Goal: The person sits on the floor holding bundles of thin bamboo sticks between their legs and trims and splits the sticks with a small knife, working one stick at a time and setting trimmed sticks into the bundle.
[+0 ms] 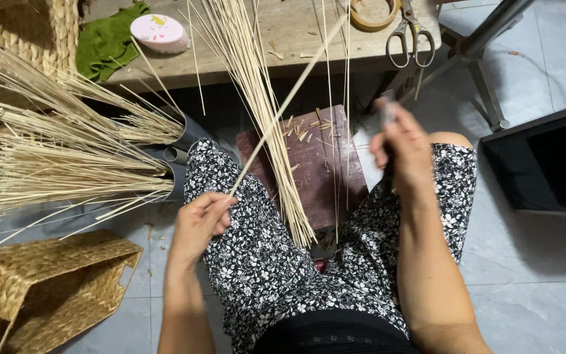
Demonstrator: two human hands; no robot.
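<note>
Reed strip (289, 98): a single long pale stick, running slantwise from the left hand up and away toward the worktop edge; its near end is pinched in that hand.
Head view, left hand (199, 223): closed on the strip's lower end, fingers curled, resting over the left thigh.
Head view, right hand (397, 141): clenched round a small dark-handled tool (388, 115), blurred, probably a blade; held above the right knee, apart from the strip.
Beyond the hands: a loose sheaf of reeds (257, 98) leans from the worktop (296, 39) down between the knees onto a dark red stool (325, 164) strewn with short offcuts.
Left of the left hand: reed bundles (54, 151) standing in grey tubes; a woven basket (40, 288) lies on the floor beneath.
Progress, as judged: offcuts suggest some strips are already trimmed; the large sheaf appears still unworked.
Packages: round pink-lidded tin (158, 33) beside a green cloth (106, 39), far left of the worktop; tape roll (373, 14) and scissors (409, 36) beyond the right hand.
</note>
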